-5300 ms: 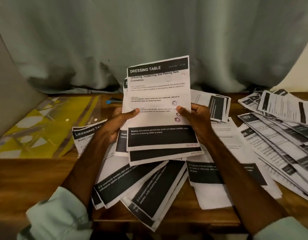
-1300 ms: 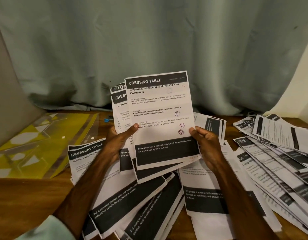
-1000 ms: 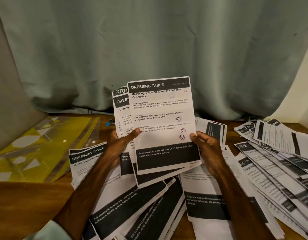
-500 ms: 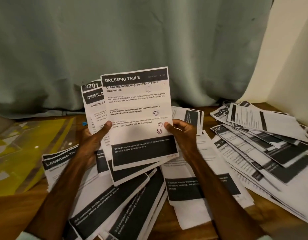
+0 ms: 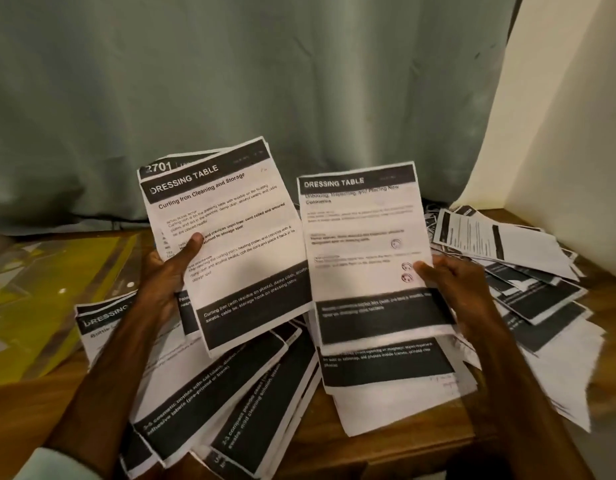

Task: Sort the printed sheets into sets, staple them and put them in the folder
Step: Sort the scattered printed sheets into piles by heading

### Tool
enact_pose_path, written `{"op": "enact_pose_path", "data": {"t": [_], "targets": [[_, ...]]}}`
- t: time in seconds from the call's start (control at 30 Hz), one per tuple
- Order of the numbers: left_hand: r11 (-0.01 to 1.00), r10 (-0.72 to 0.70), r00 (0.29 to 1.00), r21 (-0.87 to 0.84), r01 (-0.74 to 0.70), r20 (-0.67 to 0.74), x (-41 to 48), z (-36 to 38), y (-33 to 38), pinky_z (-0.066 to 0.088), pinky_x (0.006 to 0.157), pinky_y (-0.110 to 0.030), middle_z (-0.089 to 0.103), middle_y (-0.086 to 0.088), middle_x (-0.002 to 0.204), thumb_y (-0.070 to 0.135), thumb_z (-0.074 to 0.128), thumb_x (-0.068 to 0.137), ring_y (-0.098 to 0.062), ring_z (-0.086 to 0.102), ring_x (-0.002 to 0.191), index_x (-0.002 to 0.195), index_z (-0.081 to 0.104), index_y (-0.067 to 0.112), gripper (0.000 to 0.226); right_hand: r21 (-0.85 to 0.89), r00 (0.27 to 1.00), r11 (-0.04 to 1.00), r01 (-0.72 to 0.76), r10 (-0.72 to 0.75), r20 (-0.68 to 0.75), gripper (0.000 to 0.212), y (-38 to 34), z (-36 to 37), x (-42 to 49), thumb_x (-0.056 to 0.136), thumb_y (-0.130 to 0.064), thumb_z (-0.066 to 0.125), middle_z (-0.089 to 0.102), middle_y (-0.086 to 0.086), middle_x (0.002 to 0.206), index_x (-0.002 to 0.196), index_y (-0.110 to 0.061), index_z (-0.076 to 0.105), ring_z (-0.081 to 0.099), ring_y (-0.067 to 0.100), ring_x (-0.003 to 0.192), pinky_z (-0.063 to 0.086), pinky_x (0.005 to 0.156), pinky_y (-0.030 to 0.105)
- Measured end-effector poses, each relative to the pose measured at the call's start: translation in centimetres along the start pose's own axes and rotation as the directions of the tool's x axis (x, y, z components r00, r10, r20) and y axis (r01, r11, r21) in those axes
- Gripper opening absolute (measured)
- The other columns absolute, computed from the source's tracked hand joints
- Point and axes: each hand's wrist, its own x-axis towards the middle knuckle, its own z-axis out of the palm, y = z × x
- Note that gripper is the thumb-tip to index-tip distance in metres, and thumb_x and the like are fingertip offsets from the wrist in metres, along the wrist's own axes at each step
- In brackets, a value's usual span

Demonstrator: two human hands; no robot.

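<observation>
My left hand point(image 5: 168, 271) grips a small stack of printed sheets point(image 5: 230, 244) above the table, thumb on the front; the top one reads "Curling Iron Cleaning and Storage". My right hand point(image 5: 451, 289) holds a single "DRESSING TABLE" sheet point(image 5: 365, 244) by its right edge, apart from the stack and to its right. More printed sheets point(image 5: 230, 410) lie fanned on the wooden table below my hands. A yellow see-through folder point(image 5: 40, 289) lies flat at the left.
Another spread of printed sheets point(image 5: 507, 265) covers the table's right side up to the cream wall point(image 5: 559, 133). A grey-green curtain point(image 5: 247, 81) hangs behind the table. The table's front edge point(image 5: 386, 459) runs below the papers.
My right hand has pulled the top "Unboxing" sheet off the stack and moved it right, uncovering the "Curling Iron" sheet in my left hand. The view has swung right.
</observation>
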Motion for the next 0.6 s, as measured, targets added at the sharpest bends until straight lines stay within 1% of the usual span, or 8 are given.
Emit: {"op": "enact_pose_path", "data": {"t": [0.07, 0.13, 0.23, 0.3, 0.33, 0.43, 0.53, 0.6], "targets": [[1.0, 0.001, 1.0, -0.009, -0.001, -0.003, 0.0, -0.2, 0.0, 0.062, 0.079, -0.049, 0.076, -0.007, 0.114, 0.025, 0.08, 0.077, -0.027, 0.075, 0.099, 0.126, 0.066, 0.017, 0.052, -0.115, 0.999, 0.992, -0.048, 0.048, -0.004, 0.016, 1.3, -1.7, -0.8, 0.089, -0.021, 0.074, 0.076, 0.001, 0.094, 0.104, -0.017, 0.072, 0.074, 0.017, 0.079, 0.054, 0.062, 0.027], [1.0, -0.004, 1.0, -0.014, 0.004, -0.027, 0.1, -0.4, -0.3, 0.063, 0.078, -0.048, 0.076, -0.007, 0.115, 0.025, 0.081, 0.078, -0.026, 0.076, 0.098, 0.129, 0.065, 0.015, 0.054, -0.239, 0.998, 0.969, -0.058, 0.062, 0.008, 0.011, 2.6, -2.4, -1.5, 0.089, -0.021, 0.075, 0.075, 0.002, 0.091, 0.098, -0.015, 0.072, 0.072, 0.016, 0.079, 0.05, 0.062, 0.026], [1.0, -0.004, 0.995, -0.006, 0.003, -0.098, 0.4, -0.7, -0.5, 0.065, 0.072, -0.042, 0.076, -0.007, 0.113, 0.023, 0.081, 0.082, -0.025, 0.076, 0.095, 0.127, 0.066, 0.015, 0.048, -0.476, 1.0, 0.879, -0.023, 0.029, 0.004, 0.014, 4.1, -2.1, -2.1, 0.088, -0.025, 0.076, 0.071, 0.002, 0.086, 0.087, -0.013, 0.069, 0.065, 0.012, 0.078, 0.042, 0.063, 0.021], [1.0, 0.015, 0.992, -0.012, -0.017, -0.127, 0.6, -0.9, -0.6, 0.064, 0.078, -0.046, 0.076, -0.005, 0.113, 0.022, 0.082, 0.083, -0.025, 0.076, 0.098, 0.127, 0.065, 0.016, 0.047, -0.572, 0.999, 0.82, 0.013, -0.036, -0.03, 0.022, 4.7, -1.4, -2.1, 0.087, -0.026, 0.077, 0.064, 0.0, 0.078, 0.076, -0.011, 0.064, 0.061, 0.016, 0.079, 0.04, 0.071, 0.026], [0.999, 0.025, 0.99, -0.019, -0.028, -0.141, 0.7, -1.1, -0.6, 0.062, 0.083, -0.05, 0.076, -0.005, 0.114, 0.022, 0.083, 0.082, -0.025, 0.076, 0.099, 0.127, 0.065, 0.017, 0.049, -0.609, 0.997, 0.792, 0.027, -0.067, -0.043, 0.022, 4.9, -1.0, -2.0, 0.087, -0.027, 0.078, 0.061, -0.003, 0.076, 0.075, -0.013, 0.064, 0.059, 0.016, 0.079, 0.039, 0.074, 0.028], [0.997, 0.06, 0.981, -0.044, -0.069, -0.184, 0.9, -1.8, -0.4, 0.058, 0.09, -0.054, 0.076, -0.003, 0.115, 0.025, 0.085, 0.08, -0.024, 0.075, 0.101, 0.123, 0.066, 0.022, 0.047, -0.697, 0.992, 0.715, 0.057, -0.122, -0.044, 0.024, 5.2, 0.1, -1.8, 0.086, -0.031, 0.078, 0.062, -0.006, 0.073, 0.071, -0.02, 0.063, 0.057, 0.009, 0.072, 0.04, 0.071, 0.028], [0.994, 0.066, 0.979, -0.07, -0.081, -0.192, 0.7, -1.8, -0.3, 0.06, 0.085, -0.05, 0.076, -0.002, 0.115, 0.025, 0.083, 0.081, -0.023, 0.075, 0.102, 0.12, 0.066, 0.025, 0.042, -0.731, 0.994, 0.681, 0.032, -0.101, -0.05, 0.017, 5.5, 1.0, -1.8, 0.085, -0.032, 0.08, 0.069, -0.001, 0.086, 0.082, -0.022, 0.067, 0.066, 0.018, 0.084, 0.052, 0.078, 0.033], [0.995, 0.051, 0.987, -0.072, -0.062, -0.15, 0.3, -1.2, -0.5, 0.063, 0.079, -0.045, 0.076, -0.002, 0.113, 0.022, 0.081, 0.085, -0.023, 0.075, 0.101, 0.119, 0.066, 0.024, 0.038, -0.74, 0.991, 0.671, 0.043, -0.122, -0.053, 0.019, 5.7, 1.4, -2.0, 0.083, -0.03, 0.082, 0.071, 0.0, 0.096, 0.094, -0.02, 0.07, 0.069, 0.023, 0.095, 0.053, 0.08, 0.033]]}}
